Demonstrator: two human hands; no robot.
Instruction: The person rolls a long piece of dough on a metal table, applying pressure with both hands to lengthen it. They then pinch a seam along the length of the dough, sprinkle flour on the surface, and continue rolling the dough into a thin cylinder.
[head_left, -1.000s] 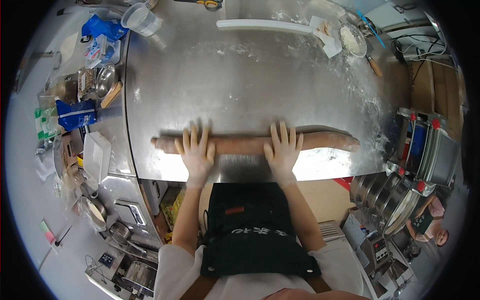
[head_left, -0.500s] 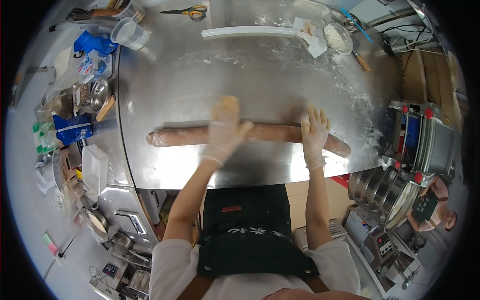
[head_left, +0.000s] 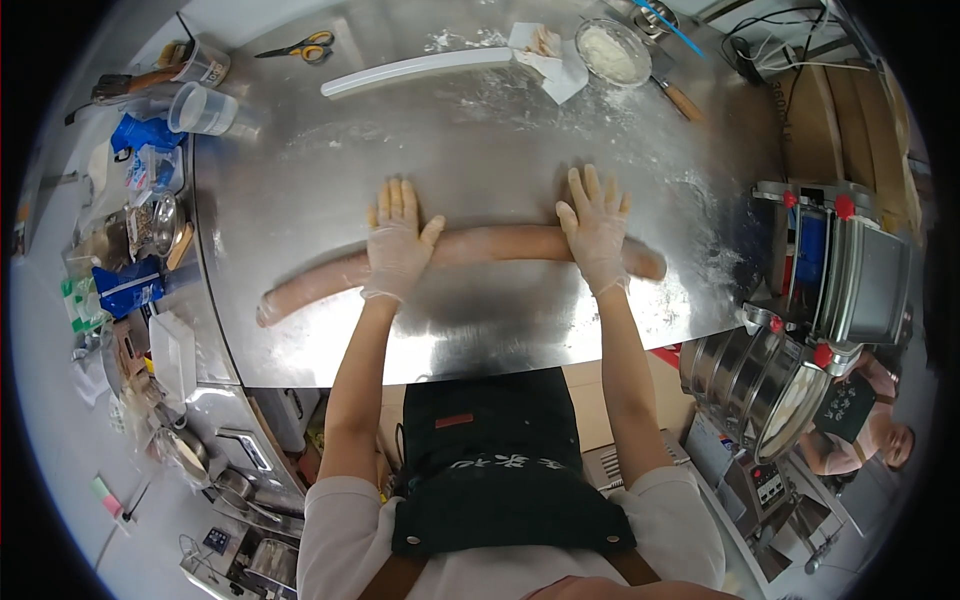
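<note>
A long brown dough log lies from left to right across the steel worktable, bent slightly, with its two ends nearer me. My left hand, in a clear glove, rests flat on the log left of its middle, thumb out to the right. On its right part lies my right hand, also gloved, palm down with fingers spread. Both palms hide the stretches of dough beneath them. A pale dusting of flour shows on the log's left end.
At the back are a long white strip, scissors, a bowl of flour and a wooden-handled tool. Plastic cups and blue bags crowd the left side. Metal equipment stands at the right edge.
My left hand has moved left along the log and my right hand's fingers have spread. The log looks more bent. The whole view has shifted a little.
</note>
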